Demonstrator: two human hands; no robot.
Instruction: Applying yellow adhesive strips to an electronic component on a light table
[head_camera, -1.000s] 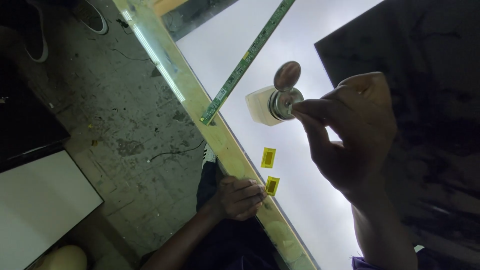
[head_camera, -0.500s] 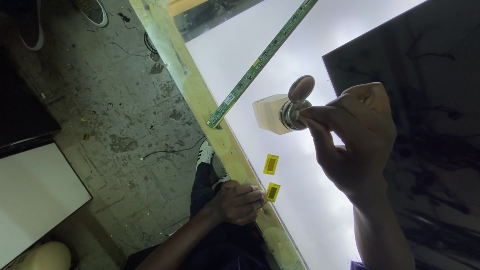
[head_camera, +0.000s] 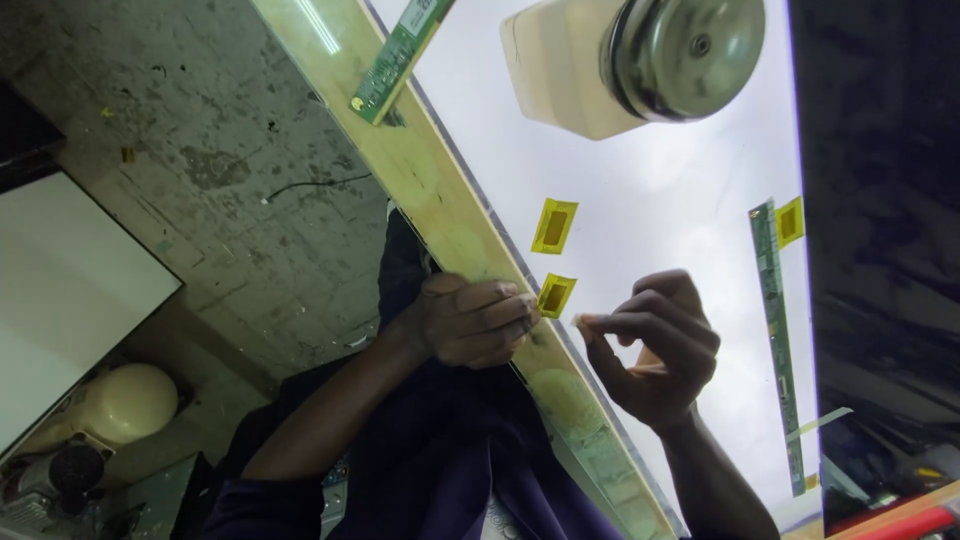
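A person leans over a bright white panel (head_camera: 650, 220) that lies on a pale wooden counter (head_camera: 440, 190), with both bare hands at its near edge.

The left hand (head_camera: 470, 320) rests on the counter's edge, fingers curled and closed, fingertips touching a small yellow tab (head_camera: 555, 295). Whether it pinches the tab or only steadies it cannot be told. The right hand (head_camera: 650, 350) hovers just beside that tab, thumb and forefinger drawn to a narrow pinch. Something tiny and pale may sit between the tips, but it is too small to be sure.

A second yellow tab (head_camera: 553, 225) lies just beyond the first, away from the left grip. Farther beyond both hands stands a pale bottle (head_camera: 560, 70) with a metal cap (head_camera: 690, 45). A green circuit strip (head_camera: 778, 340) runs along the panel past the right hand, and another (head_camera: 395, 60) lies well beyond the left.

Working on the tab would likely go best with the left fingertips holding it flat while the right pinch stays small and light, since such thin connectors probably crease or tear easily.
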